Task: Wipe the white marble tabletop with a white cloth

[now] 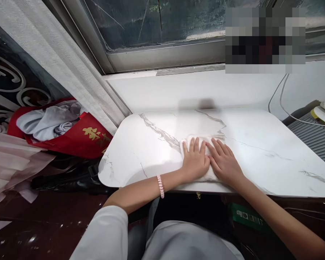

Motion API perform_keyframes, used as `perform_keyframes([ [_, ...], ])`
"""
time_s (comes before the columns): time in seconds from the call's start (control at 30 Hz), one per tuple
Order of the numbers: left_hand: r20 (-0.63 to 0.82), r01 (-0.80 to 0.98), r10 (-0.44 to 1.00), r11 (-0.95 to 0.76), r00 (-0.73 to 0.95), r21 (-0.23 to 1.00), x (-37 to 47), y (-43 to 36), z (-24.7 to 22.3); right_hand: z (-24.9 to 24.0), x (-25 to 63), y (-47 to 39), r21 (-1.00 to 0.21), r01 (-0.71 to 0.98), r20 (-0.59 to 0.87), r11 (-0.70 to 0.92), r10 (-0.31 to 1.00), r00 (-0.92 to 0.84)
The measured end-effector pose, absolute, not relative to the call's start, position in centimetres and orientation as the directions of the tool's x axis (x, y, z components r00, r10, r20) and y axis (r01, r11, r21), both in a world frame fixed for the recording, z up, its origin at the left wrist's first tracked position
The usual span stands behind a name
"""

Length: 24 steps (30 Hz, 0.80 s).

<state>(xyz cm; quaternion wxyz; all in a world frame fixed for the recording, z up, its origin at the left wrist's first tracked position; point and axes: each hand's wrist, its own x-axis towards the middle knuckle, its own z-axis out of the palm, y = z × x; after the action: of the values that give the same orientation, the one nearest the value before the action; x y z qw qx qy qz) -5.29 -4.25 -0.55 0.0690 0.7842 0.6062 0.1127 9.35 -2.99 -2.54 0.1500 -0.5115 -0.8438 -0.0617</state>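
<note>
A folded white cloth (pixel 209 176) lies on the white marble-patterned tabletop (pixel 148 159), close to its front edge. My left hand (pixel 195 161) rests flat on the left part of the cloth, fingers stretched forward. Beside it, my right hand (pixel 225 161) lies flat over the cloth's right side, with its fingers extended onto it. The thumbs almost meet in the middle. Both palms hide much of the cloth. A pink beaded bracelet (pixel 160 186) circles my left wrist.
A window frame (pixel 168 57) and white wall (pixel 151 92) stand behind the table. To the left are a pale curtain (pixel 62 54) and a red bag (pixel 76 139) holding light fabric. At right, a cable (pixel 281 97) hangs near a grey ribbed surface (pixel 314 133).
</note>
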Motion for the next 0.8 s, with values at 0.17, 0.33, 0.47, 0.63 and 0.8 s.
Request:
perform_keyframes([
  [0.17,-0.003,0.878,0.932,-0.341,0.363,0.337,-3.3,-7.3,0.0,-2.4,12.5,-7.0,-0.059,0.867,0.359,0.494,0.821,-0.443],
  [0.33,-0.047,0.818,0.886,-0.403,0.461,0.41,-2.8,-5.8,0.4,-2.5,14.8,-6.4,-0.097,0.872,0.334,0.48,0.841,-0.425],
  [0.47,-0.006,0.812,0.891,-0.411,0.454,0.415,-2.5,-1.9,0.2,-2.7,15.4,-2.6,-0.123,0.896,0.276,0.427,0.882,-0.382],
  [0.63,0.036,0.882,0.957,-0.281,0.289,0.377,-0.7,4.7,-0.3,-2.3,14.8,5.5,-0.159,0.921,0.197,0.356,0.925,-0.324],
  [0.8,0.112,0.904,0.967,-0.254,0.229,0.343,0.4,12.0,-0.8,-1.7,14.0,12.8,-0.17,0.943,0.231,0.286,0.942,-0.244],
])
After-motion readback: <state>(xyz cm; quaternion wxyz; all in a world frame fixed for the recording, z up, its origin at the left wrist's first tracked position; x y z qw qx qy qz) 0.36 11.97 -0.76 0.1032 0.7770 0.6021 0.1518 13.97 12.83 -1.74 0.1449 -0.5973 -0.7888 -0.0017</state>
